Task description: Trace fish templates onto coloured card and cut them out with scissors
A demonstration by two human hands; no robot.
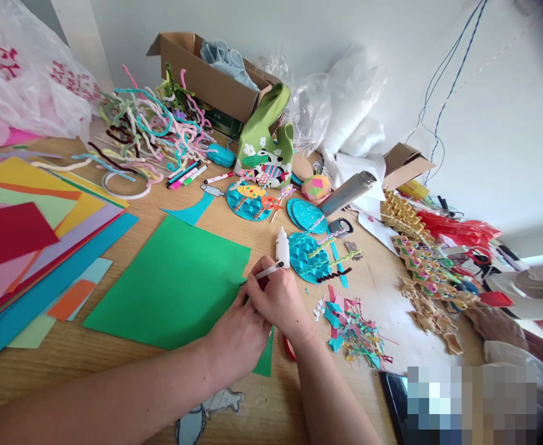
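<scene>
A large green sheet of paper (178, 281) lies on the wooden table in front of me. My right hand (278, 300) is closed around a white marker (267, 271) with a black end, its tip low over the sheet's right edge. Against that edge my left hand (238, 337) holds the green paper down, its fingers bent and partly hidden behind the right hand. Just beyond my hands a white glue bottle (282, 247) stands upright. Something red, perhaps a scissor handle (289, 349), shows partly beside my right wrist. Grey fish-like paper cutouts (206, 414) lie under my left forearm.
Coloured paper sheets (34, 235) are piled at left. Pipe cleaners (155, 130), markers (188, 175) and a green felt bag (266, 145) stand behind. Blue decorated discs (309, 256), a steel flask (349, 193) and paper scraps (359, 334) lie right. Another person's hand (496, 321) is far right.
</scene>
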